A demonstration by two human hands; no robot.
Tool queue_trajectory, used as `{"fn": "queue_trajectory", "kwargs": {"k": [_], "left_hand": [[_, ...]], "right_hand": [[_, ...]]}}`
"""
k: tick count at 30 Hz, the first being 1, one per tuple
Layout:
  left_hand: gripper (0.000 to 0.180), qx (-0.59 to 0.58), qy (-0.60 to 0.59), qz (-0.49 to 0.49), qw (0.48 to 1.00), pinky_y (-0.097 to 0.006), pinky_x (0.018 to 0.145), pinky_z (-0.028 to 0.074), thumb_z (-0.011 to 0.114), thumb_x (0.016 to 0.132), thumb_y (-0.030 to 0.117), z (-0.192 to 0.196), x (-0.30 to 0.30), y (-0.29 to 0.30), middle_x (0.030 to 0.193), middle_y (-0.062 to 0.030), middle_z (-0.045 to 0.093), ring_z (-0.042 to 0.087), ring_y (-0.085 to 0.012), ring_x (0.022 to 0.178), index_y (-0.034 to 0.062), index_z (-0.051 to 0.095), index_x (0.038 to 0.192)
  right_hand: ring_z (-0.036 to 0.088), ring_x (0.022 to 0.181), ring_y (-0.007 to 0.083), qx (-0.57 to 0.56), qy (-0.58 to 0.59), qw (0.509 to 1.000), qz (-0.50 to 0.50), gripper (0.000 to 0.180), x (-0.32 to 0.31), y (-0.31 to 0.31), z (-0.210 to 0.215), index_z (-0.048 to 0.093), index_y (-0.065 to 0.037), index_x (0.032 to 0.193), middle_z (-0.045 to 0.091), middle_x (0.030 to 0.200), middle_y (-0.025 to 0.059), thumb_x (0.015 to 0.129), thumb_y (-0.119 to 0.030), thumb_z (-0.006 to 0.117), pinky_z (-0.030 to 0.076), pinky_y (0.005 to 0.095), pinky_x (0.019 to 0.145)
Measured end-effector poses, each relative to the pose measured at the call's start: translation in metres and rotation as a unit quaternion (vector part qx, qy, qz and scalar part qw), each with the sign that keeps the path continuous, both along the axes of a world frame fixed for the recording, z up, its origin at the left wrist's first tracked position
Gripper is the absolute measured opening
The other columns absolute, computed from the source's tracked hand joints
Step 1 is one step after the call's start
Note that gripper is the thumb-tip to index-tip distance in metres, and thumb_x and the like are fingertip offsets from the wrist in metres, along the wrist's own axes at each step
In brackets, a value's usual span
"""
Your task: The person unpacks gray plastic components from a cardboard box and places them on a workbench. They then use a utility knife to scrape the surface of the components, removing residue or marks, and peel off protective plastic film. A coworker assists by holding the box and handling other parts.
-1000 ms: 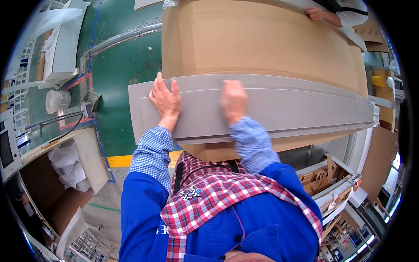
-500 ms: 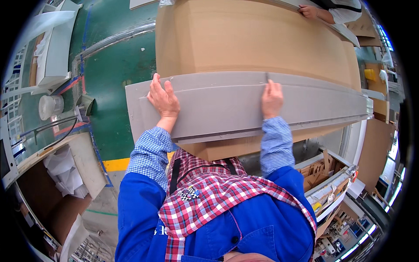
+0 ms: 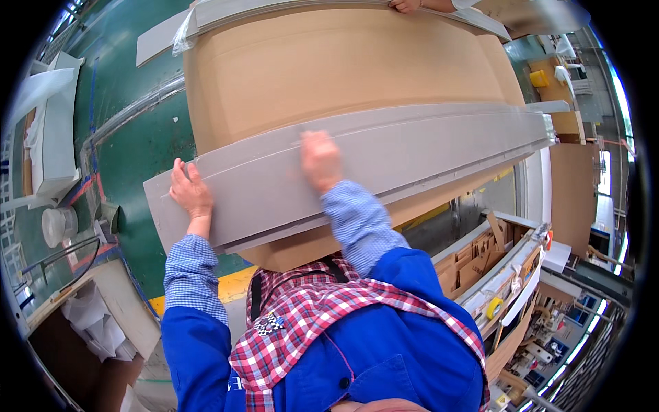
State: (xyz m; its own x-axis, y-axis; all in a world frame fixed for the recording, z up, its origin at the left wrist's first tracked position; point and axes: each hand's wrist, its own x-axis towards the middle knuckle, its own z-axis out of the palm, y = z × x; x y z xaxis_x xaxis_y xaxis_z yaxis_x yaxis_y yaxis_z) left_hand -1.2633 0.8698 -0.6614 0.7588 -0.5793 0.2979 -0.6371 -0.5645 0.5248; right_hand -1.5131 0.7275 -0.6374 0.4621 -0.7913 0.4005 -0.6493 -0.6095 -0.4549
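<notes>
I see a broad sheet of brown cardboard (image 3: pixel 357 69) filling the middle of my view. Across its near side lies the long gray panel (image 3: pixel 425 144), its left end nearer the wearer than its right end, which runs off toward the upper right. The wearer's arms enter from below. From my feed, the right checked sleeve (image 3: pixel 360 220) slants up and to the left, elbow out, while the left checked sleeve (image 3: pixel 195 275) rises almost straight, leaning slightly right.

At the panel's left end I have the left hand (image 3: pixel 193 198) palm down on the gray surface, wrist in line with the forearm. Its fingers lie close together, tips at the panel's far edge, with the thumb held apart from them. The right hand (image 3: pixel 321 161) is over the panel left of its middle, knuckles up, tilted with the forearm. It is smeared in my picture: the fingers look curled in, but I cannot tell whether they are clamped on anything. At the top edge I catch part of a co-worker's hand (image 3: pixel 406 5).
</notes>
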Motion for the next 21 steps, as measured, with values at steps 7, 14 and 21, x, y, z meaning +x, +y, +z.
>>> {"fn": "queue_trajectory", "kwargs": {"k": [7,14,21], "left_hand": [[0.044,0.022,0.01,0.018,1.0,-0.043,0.09,0.037,0.042,0.095,0.037,-0.003,0.014,0.007,0.111,-0.0124,0.059,0.053,-0.0285,0.107,0.0032,0.049,0.123],[0.056,0.12,-0.143,-0.015,0.982,-0.045,0.101,0.032,0.043,0.092,0.046,-0.003,-0.035,-0.024,0.128,-0.0216,0.046,0.043,-0.0357,0.121,0.0029,0.045,0.127],[0.068,0.179,-0.041,-0.021,0.983,-0.045,0.113,0.01,0.033,0.092,0.056,0.02,-0.186,-0.143,0.146,-0.0221,0.02,0.016,-0.0333,0.138,0.0097,0.027,0.142]], "right_hand": [[0.059,0.078,0.0337,-0.044,0.136,0.961,-0.237,0.021,-0.253,-0.155,-0.004,0.061,-0.012,0.103,0.058,0.089,0.0112,0.092,-0.022,0.046,0.048,0.0447,0.062],[0.059,0.087,0.0293,-0.053,0.205,0.934,-0.287,0.017,-0.393,-0.276,0.009,0.064,-0.017,0.1,0.058,0.093,0.0067,0.09,-0.022,0.051,0.05,0.0423,0.07],[0.057,0.085,0.033,-0.05,0.262,0.926,-0.268,0.02,-0.408,-0.298,0.0,0.061,-0.009,0.092,0.057,0.089,0.0111,0.092,-0.019,0.044,0.047,0.0428,0.071]]}}
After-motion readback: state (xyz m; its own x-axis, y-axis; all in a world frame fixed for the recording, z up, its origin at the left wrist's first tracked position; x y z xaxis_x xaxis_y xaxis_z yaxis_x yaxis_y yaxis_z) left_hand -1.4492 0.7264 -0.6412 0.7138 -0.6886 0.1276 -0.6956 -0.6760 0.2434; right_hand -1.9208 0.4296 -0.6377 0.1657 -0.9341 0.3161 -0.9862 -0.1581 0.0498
